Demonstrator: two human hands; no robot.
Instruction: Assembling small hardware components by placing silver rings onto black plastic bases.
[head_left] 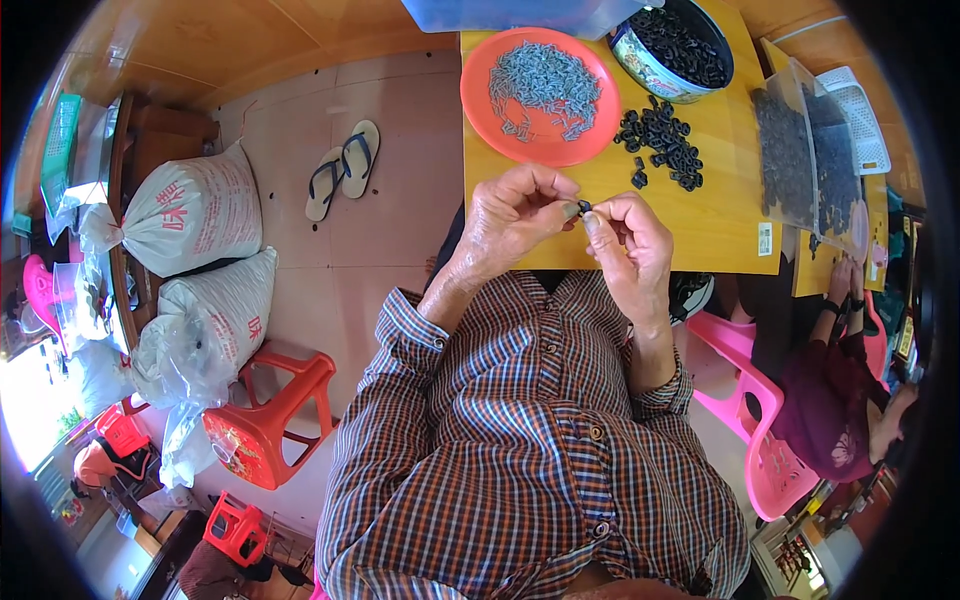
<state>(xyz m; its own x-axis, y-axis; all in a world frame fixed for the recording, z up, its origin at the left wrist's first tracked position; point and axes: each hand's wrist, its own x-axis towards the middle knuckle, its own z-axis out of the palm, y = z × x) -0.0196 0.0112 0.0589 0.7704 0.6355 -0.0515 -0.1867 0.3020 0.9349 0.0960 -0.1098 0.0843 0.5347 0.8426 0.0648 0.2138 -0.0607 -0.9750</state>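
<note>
Both my hands meet just over the front edge of the yellow table (640, 235). Between their fingertips is a small black plastic part (583, 208). My left hand (510, 215) pinches it from the left with thumb and forefinger. From the other side my right hand (632, 250) closes thumb and forefinger on the same part. Whether a screw sits in it is too small to tell. Beyond my hands lies a red-orange plate (482, 110) holding a heap of small silvery screws (545, 85). A loose pile of black plastic parts (665, 145) lies right of the plate.
A round tin (650, 70) full of black parts stands at the back right. Further right is a clear plastic bin (790, 150) of dark parts, near a person in maroon (825, 400) on a pink chair (775, 470). White sacks (195, 215), a red stool (265, 430) and flip-flops (358, 160) are on the left.
</note>
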